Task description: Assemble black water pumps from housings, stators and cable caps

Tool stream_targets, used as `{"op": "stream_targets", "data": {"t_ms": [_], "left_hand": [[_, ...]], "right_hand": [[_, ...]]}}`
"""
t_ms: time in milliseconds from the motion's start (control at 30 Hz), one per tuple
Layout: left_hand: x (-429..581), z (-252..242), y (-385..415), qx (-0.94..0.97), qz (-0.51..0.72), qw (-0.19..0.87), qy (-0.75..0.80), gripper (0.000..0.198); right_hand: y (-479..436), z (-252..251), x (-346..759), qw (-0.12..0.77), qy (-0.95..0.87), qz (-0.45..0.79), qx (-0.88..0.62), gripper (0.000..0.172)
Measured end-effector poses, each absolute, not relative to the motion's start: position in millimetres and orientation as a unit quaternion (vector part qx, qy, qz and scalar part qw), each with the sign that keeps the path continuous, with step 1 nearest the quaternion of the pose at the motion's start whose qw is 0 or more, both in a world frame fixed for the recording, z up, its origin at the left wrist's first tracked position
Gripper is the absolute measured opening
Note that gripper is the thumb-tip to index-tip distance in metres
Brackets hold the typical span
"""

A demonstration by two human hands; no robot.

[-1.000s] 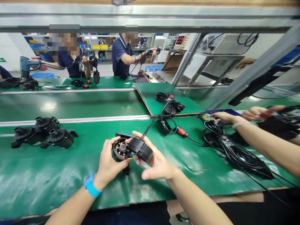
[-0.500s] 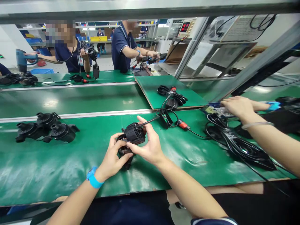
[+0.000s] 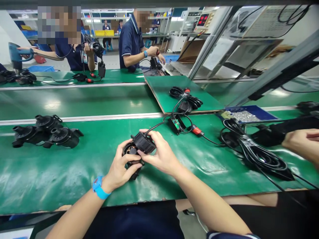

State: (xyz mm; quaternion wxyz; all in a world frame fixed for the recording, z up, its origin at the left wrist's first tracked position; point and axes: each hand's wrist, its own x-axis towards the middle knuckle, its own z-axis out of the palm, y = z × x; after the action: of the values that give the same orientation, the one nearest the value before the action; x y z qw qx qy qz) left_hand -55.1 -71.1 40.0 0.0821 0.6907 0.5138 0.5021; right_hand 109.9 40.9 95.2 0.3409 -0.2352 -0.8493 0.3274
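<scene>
My left hand point(image 3: 122, 167) grips a black pump motor body point(image 3: 129, 153) from the left, its copper windings showing at the top. My right hand point(image 3: 161, 156) pinches a round black cap point(image 3: 144, 142) and holds it against the top of the motor body. A black cable point(image 3: 159, 124) runs from the cap to a small circuit board point(image 3: 176, 123) and a red connector point(image 3: 196, 130) on the green bench point(image 3: 74, 172). A blue band point(image 3: 99, 188) is on my left wrist.
Three black pump housings point(image 3: 46, 135) lie at the left. A coiled black cable bundle point(image 3: 259, 159) lies at the right beside a co-worker's hand point(image 3: 300, 146). A blue tray of small parts point(image 3: 245, 116) sits behind it. Another cable coil point(image 3: 185, 99) rests on a raised green board. Other people work across the conveyor.
The cap has gone from beside the open motor to on top of it, my right hand pressing it down. The co-worker's hands pulled back from the blue tray.
</scene>
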Motion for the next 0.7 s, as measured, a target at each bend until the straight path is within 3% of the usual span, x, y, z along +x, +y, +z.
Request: {"op": "stream_targets", "data": {"t_ms": [167, 267, 500, 633, 700], "left_hand": [[-59, 42, -69, 0.719, 0.468, 0.058, 0.511, 0.023], [-62, 47, -68, 0.730, 0.446, 0.071, 0.514, 0.019], [-61, 58, -64, 0.744, 0.435, 0.126, 0.492, 0.017], [-68, 57, -69, 0.704, 0.492, 0.155, 0.488, 0.009], [-73, 63, -72, 0.617, 0.594, 0.139, 0.497, 0.023]], "right_hand": [[57, 105, 127, 0.215, -0.849, 0.456, -0.156, 0.066], [69, 109, 137, 0.158, -0.817, 0.545, -0.106, 0.067], [57, 102, 122, 0.258, -0.836, 0.449, -0.182, 0.054], [43, 92, 110, 0.302, -0.830, 0.422, -0.203, 0.064], [38, 88, 106, 0.313, -0.827, 0.419, -0.205, 0.070]]}}
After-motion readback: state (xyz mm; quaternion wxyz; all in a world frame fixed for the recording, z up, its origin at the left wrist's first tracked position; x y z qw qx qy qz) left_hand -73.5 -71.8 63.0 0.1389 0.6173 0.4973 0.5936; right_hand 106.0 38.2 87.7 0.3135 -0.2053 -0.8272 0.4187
